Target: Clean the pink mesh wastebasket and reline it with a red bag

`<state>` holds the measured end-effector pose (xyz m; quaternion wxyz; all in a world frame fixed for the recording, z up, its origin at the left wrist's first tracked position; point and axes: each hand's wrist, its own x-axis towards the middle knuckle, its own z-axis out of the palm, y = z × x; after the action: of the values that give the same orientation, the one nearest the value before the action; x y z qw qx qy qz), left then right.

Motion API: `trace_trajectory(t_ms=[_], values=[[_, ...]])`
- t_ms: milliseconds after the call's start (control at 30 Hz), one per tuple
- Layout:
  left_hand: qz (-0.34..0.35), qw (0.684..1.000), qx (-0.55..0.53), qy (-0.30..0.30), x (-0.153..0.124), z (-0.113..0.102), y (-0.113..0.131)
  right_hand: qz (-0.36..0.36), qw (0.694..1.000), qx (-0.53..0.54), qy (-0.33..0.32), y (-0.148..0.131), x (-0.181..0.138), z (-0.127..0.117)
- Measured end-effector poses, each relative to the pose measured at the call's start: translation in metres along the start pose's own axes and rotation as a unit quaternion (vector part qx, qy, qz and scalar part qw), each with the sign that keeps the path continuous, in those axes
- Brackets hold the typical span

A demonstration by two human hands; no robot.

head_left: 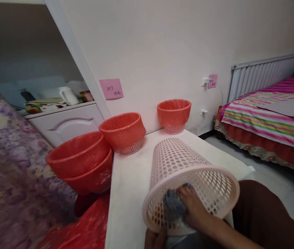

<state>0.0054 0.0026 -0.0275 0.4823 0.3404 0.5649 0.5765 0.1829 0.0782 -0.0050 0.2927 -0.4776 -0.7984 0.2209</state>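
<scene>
Where the white tabletop (131,180) runs away from the viewer toward a pale wall, a pink perforated basket (188,173) lies tilted on its side at the near end, its open mouth facing the camera. The right hand (195,207) reaches inside the mouth, fingers curled onto a grey cloth (172,205) pressed against the inner wall. The left hand (155,240) sits at the basket's lower rim, touching it from beneath; the frame edge cuts it off, so how far it is closed cannot be told.

Further along the table stand two baskets lined with red bags: a nearer one (123,131), tilted, and a farther one (174,114), upright by the wall. Two nested red-lined baskets (80,160) lean off the table's left edge, above crumpled red plastic (84,228).

To the left lies a floral purple bedcover (9,162); behind it a white cabinet (66,122) carries a white kettle (67,95) and small clutter too blurred to identify. To the right, a bed with a striped cover (268,117) stands before a white radiator (263,74).

A pink sticky note (111,89) on the wall bears handwriting, seemingly "293" above a second number that is hard to read. A smaller pink note (212,81) beside a wall plug (205,81) is illegible. A dark brown garment (263,214) fills the lower right corner, partly cut off.
</scene>
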Motion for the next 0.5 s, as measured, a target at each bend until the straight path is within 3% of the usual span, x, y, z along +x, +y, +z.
trace_trajectory(t_ms=[100,167,267,367,500], values=[[-0.016,0.999,-0.034,-0.025,0.002,0.002,0.001,-0.031,0.995,0.027,-0.09,-0.017,-0.042,-0.017],[-0.046,0.997,-0.051,-0.03,0.002,0.001,0.001,-0.043,0.985,0.105,-0.132,-0.027,-0.059,-0.03],[-0.086,0.991,-0.086,-0.05,0.003,0.0,-0.002,-0.039,0.967,0.216,-0.125,-0.03,-0.066,-0.045],[-0.068,0.989,-0.114,-0.068,0.007,0.002,-0.008,-0.022,0.972,0.23,-0.047,-0.015,-0.044,-0.05],[-0.059,0.984,-0.157,-0.064,0.014,0.011,-0.02,0.033,0.96,0.21,0.185,0.015,0.029,-0.044]])
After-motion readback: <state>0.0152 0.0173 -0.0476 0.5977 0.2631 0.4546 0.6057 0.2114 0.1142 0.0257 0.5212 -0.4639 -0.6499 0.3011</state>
